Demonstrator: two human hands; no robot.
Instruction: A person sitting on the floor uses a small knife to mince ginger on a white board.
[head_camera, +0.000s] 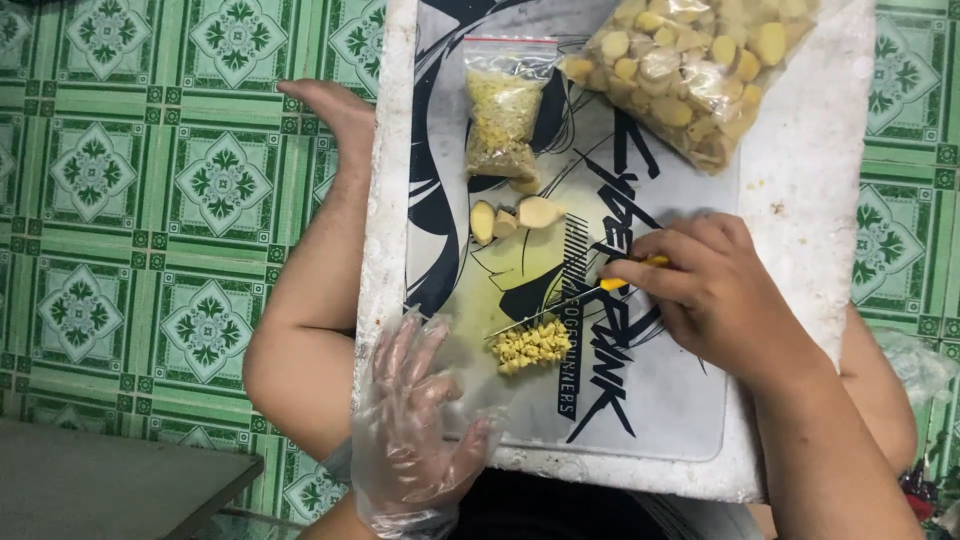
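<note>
Left hand (415, 425) in a clear plastic glove, fingers spread flat, pressing down on the near left edge of the white foam board (800, 200); holds nothing. The board rests across the person's knees and carries a printed mat (650, 410) used as the cutting surface.

Right hand (715, 295) bare, fingers closed round a yellow-handled knife (575, 300), blade pointing left and lying just above a small pile of diced ginger (530, 347) at mid-board.

Farther in: three peeled ginger pieces (510, 217) lie touching each other, just beyond the dice.

Far edge: small zip bag (502, 115) with chopped ginger inside, sealed at top, standing near the pieces. Far right corner: large clear bag (695, 65) full of peeled ginger chunks.

Green patterned tile floor (150, 200) below.
</note>
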